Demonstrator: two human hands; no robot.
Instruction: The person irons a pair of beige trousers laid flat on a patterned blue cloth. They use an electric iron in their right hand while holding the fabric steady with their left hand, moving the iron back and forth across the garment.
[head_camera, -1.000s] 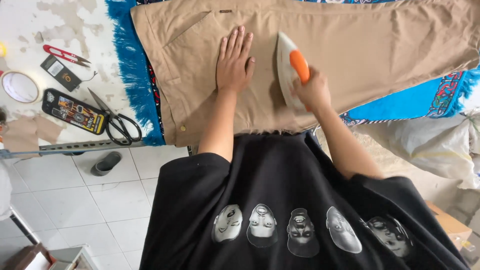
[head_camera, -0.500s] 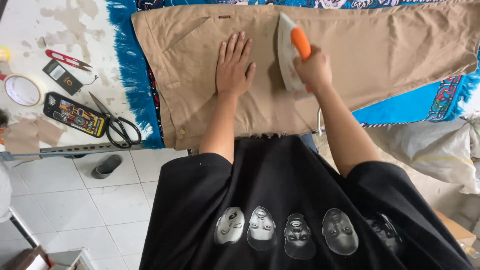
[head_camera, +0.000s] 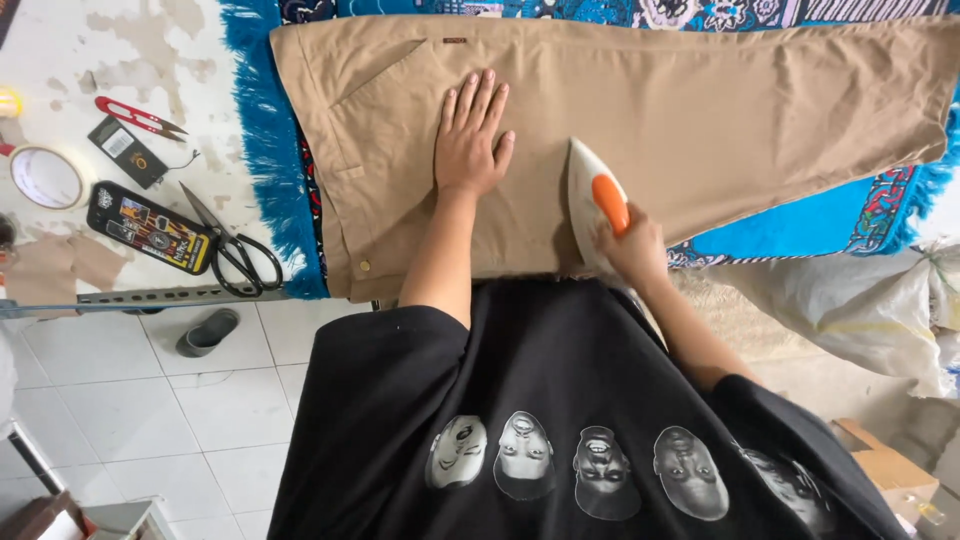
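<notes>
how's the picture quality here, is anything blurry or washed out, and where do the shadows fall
Head view: light is soft and even, and the tan trousers and left hand are sharp. The iron in the right hand looks slightly soft, with a small shadow on the cloth at its left edge. The white tabletop is bright but not blown out. Straight edges bow a little toward the frame's borders.

1. Tan trousers (head_camera: 700, 110), plain khaki all over, one small brass-coloured stud near the waistband.
2. Under them a bright blue rug (head_camera: 800, 215), patterned in red, white and dark blue, with a blue fringe.
3. The iron (head_camera: 590, 205): white body, orange handle.
4. Black shirt (head_camera: 560, 400), a row of grey printed faces across it.
5. Scissors (head_camera: 235, 250) with black handles; red snips (head_camera: 135, 115) beside them.
6. White table (head_camera: 60, 50), blotched brown.
7. Pale grey-white floor tiles (head_camera: 230, 400).
</notes>
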